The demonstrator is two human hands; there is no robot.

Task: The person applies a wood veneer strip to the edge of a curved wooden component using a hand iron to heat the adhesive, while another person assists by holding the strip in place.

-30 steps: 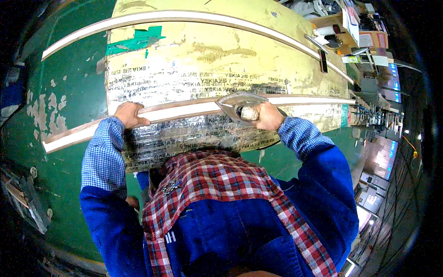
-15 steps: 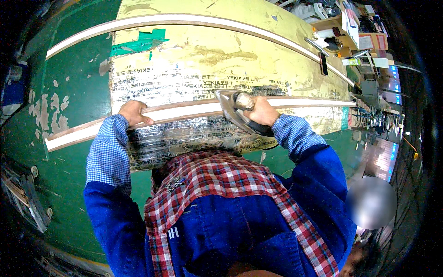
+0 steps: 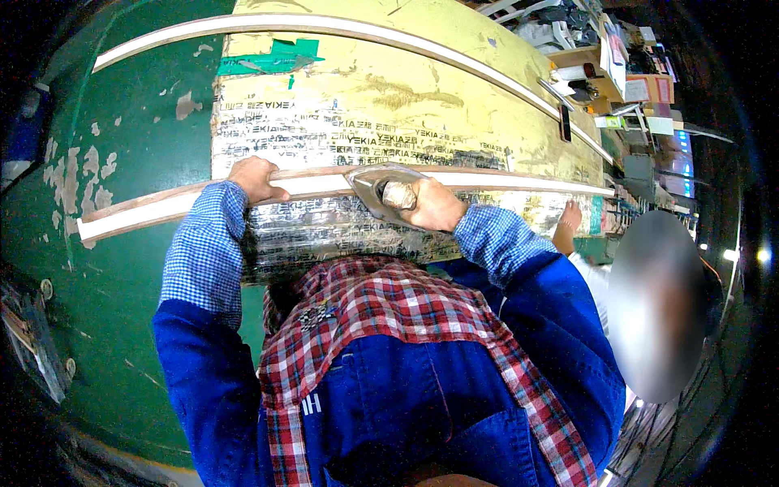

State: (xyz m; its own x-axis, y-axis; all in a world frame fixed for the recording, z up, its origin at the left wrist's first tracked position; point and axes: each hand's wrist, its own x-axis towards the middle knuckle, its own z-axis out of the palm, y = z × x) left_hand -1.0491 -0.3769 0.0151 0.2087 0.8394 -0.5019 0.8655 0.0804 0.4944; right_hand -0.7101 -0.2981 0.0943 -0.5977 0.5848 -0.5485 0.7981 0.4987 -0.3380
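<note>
A long white strip with brown wood-like edges (image 3: 320, 183) lies across the work surface in front of me. My left hand (image 3: 258, 180) grips it left of the middle, thumb on the near side and fingers over the far edge. My right hand (image 3: 436, 205) is closed round the worn handle of a clothes iron (image 3: 369, 180). The metal iron sits on the strip, its pointed end toward the left. Under my right palm, part of the handle is hidden.
A second white strip (image 3: 268, 20) lies farther off, with a dark phone-like object (image 3: 565, 123) by its right part. Yellow board (image 3: 454, 73), partly taped, covers the green table (image 3: 130, 284). At right, another person's hand (image 3: 571, 219) touches the board; boxes (image 3: 649, 88) stand behind.
My right hand and the iron have slid left along the strip. The other person has come closer at the right, a hand now on the board. The view has shifted slightly.
</note>
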